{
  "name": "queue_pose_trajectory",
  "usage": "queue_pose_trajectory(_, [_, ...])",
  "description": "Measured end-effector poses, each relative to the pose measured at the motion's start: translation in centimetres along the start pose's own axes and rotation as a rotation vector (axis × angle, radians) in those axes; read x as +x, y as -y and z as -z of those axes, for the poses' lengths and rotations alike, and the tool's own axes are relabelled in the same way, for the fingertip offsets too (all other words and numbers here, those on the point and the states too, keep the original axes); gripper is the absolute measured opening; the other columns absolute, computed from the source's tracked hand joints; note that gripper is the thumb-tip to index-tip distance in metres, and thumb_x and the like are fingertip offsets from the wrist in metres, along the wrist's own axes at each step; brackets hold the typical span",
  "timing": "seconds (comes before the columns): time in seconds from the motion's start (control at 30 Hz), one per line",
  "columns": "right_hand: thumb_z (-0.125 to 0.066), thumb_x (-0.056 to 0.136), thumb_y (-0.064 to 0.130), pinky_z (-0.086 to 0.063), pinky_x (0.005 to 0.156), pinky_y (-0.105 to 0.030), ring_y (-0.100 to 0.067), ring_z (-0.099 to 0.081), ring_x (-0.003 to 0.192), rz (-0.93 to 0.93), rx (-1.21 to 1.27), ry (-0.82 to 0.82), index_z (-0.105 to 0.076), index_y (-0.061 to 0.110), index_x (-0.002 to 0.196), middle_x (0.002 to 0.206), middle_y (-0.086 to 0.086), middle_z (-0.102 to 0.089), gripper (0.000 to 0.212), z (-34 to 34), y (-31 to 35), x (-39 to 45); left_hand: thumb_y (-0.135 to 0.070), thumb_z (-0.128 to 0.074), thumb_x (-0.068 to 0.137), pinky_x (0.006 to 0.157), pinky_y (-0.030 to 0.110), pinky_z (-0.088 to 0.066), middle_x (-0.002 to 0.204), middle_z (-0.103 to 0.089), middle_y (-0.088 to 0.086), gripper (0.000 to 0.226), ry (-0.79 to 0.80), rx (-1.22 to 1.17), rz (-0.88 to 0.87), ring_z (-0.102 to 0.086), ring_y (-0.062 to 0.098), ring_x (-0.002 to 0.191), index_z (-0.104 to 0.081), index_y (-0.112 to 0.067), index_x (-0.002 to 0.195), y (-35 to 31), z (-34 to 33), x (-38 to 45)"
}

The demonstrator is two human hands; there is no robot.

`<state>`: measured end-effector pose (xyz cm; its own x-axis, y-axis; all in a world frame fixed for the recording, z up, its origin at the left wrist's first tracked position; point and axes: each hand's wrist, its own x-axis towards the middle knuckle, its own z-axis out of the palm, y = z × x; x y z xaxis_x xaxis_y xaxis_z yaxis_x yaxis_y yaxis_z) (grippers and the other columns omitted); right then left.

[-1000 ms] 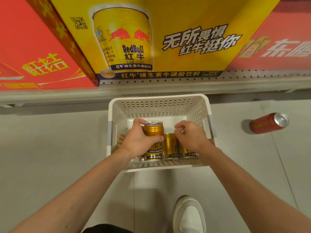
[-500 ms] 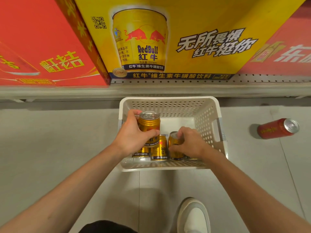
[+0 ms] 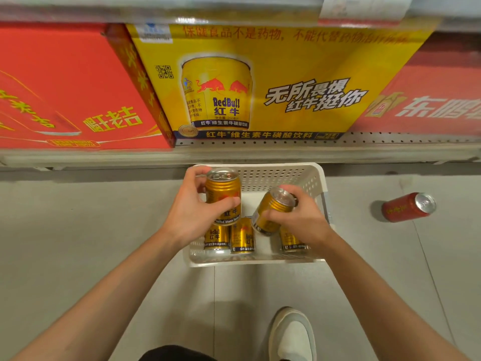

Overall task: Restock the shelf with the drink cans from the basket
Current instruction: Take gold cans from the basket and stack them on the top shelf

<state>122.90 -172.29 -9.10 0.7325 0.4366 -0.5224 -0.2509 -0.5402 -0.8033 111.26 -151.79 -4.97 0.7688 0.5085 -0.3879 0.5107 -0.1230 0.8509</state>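
Observation:
A white perforated basket sits on the grey floor below the shelf edge. My left hand grips an upright gold drink can, held above the basket's left side. My right hand grips a second gold can, tilted with its top toward the shelf. Three more gold cans stand in the basket's near side: one at the left, one in the middle, and one at the right, partly hidden by my right hand.
A red can lies on its side on the floor to the right. A yellow drink carton and red cartons fill the low shelf. My white shoe is near the bottom edge.
Both hands have lifted their cans up out of the basket. The right hand's can now clears the others and tilts. The view has tipped upward toward the shelf.

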Motion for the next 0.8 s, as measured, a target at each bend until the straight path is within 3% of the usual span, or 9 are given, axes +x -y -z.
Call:
queue_pose_trajectory(0.2, [-0.088,0.077,0.020,-0.056,0.088,-0.029,-0.015,-0.062,0.115,0.061,0.155,-0.056,-0.056,0.033,0.141,0.125,0.001,-0.064,0.072,3.0,7.1,-6.2,-0.028,-0.090,0.072,0.078,0.014,-0.044,0.118,-0.061,-0.013,0.071,-0.089,-0.082,-0.021,-0.057,0.003,0.114,-0.047,-0.035,0.128,-7.6,3.7,-5.0])
queue_pose_trajectory(0.33, [-0.087,0.079,0.014,-0.054,0.084,-0.025,-0.017,-0.063,0.115,0.080,0.185,-0.083,-0.058,0.024,0.132,0.118,0.000,-0.068,0.062,5.4,14.4,-12.3,-0.025,-0.091,0.071,0.081,0.018,-0.049,0.123,-0.063,-0.009,0.071,-0.134,-0.125,-0.057,-0.059,0.011,0.118,-0.050,-0.032,0.128,-15.1,7.3,-9.9])
queue_pose_trajectory(0.47, [-0.089,0.074,0.018,-0.056,0.096,-0.035,-0.017,-0.064,0.116,0.110,0.202,-0.094,-0.062,0.025,0.129,0.118,0.000,-0.070,0.061,7.8,23.0,-19.4,-0.022,-0.092,0.070,0.087,0.027,-0.053,0.123,-0.063,-0.012,0.070,-0.156,-0.168,-0.090,-0.059,0.008,0.119,-0.052,-0.034,0.127,-23.6,11.5,-15.7])
queue_pose_trajectory(0.63, [-0.086,0.080,0.011,-0.052,0.073,-0.009,0.014,-0.064,0.096,0.127,0.212,-0.080,-0.057,0.027,0.136,0.119,0.008,-0.067,0.066,10.3,34.8,-29.0,-0.024,-0.092,0.069,0.091,0.031,-0.055,0.124,-0.065,-0.007,0.068,-0.154,-0.175,-0.110,-0.060,0.011,0.120,-0.053,-0.038,0.124,-34.6,18.0,-24.1])
queue_pose_trajectory(0.73, [-0.086,0.079,0.015,-0.048,0.076,-0.014,0.006,-0.059,0.106,0.119,0.208,-0.114,-0.056,0.034,0.131,0.120,0.015,-0.064,0.063,11.7,41.8,-34.7,-0.023,-0.092,0.069,0.091,0.028,-0.054,0.123,-0.065,-0.010,0.069,-0.173,-0.180,-0.122,-0.060,0.009,0.118,-0.054,-0.036,0.125,-41.0,22.2,-29.1])
queue_pose_trajectory(0.8, [-0.088,0.078,0.019,-0.050,0.083,-0.021,-0.003,-0.062,0.112,0.139,0.198,-0.127,-0.058,0.034,0.129,0.123,0.010,-0.067,0.061,12.8,46.1,-38.4,-0.024,-0.091,0.070,0.086,0.018,-0.052,0.123,-0.065,-0.013,0.069,-0.176,-0.178,-0.142,-0.061,0.005,0.116,-0.054,-0.036,0.126,-45.1,25.0,-32.1])
